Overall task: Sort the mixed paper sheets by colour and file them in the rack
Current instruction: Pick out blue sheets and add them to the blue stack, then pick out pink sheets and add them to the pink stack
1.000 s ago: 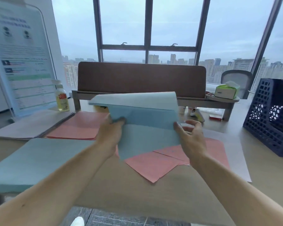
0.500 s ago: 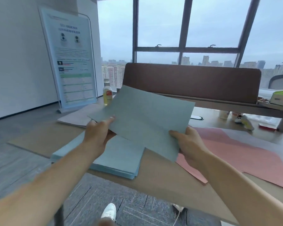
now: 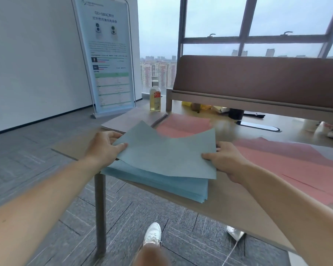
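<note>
A light blue sheet point(image 3: 165, 154) hangs just above a stack of blue sheets point(image 3: 161, 181) at the table's near left corner. My left hand point(image 3: 104, 146) pinches the sheet's left edge, thumb on top. My right hand point(image 3: 225, 160) pinches its right edge the same way. The sheet sags in the middle, its far corners curling up. Pink sheets lie behind the stack point(image 3: 183, 124) and spread across the right of the table point(image 3: 288, 162). The rack is out of view.
The wooden table point(image 3: 229, 200) ends close to me, its metal leg point(image 3: 100, 214) at the left corner. A bottle of yellow liquid point(image 3: 155, 96) stands at the far left beside a brown divider panel point(image 3: 258, 81). A poster stand point(image 3: 110, 58) is on the floor.
The view swung left. Both hands carried the blue sheet from the middle of the table over to the blue stack and lowered it nearly flat above it.
</note>
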The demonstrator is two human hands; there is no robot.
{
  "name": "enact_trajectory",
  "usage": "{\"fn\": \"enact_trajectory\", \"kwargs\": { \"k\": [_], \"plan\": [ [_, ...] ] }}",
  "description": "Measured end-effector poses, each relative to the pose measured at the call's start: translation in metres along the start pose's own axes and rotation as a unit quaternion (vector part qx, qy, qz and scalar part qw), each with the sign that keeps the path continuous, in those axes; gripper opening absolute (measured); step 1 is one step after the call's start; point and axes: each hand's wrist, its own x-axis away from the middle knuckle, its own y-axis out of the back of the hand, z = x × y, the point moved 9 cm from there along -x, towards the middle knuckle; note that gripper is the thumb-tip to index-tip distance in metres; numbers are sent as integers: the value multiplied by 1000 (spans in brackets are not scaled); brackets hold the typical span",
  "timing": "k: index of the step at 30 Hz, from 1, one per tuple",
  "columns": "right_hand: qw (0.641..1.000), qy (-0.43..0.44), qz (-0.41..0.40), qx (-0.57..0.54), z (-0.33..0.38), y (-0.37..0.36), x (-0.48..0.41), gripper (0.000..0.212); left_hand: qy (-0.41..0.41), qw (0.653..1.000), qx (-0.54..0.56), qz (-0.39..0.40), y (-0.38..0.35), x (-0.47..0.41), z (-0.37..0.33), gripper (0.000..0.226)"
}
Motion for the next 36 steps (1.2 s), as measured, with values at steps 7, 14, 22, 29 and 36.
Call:
{"fn": "enact_trajectory", "kwargs": {
  "k": [7,14,22,29,36],
  "plan": [
    [989,27,-9,147,-13,-11,-2,19,-49,988,-146,-19,-1,6,7,35],
    [962,58,-19,266,-2,-17,12,14,-22,980,-193,43,-15,7,21,52],
    [993,-2,-20,116,-14,-28,12,18,-9,982,-180,65,-17,5,25,48],
    [991,-10,2,136,-15,-22,10,10,-25,963,-257,81,-28,9,10,60],
    [953,4,-43,301,-14,60,21,65,-172,942,-225,178,-136,47,-108,57]
  ]
}}
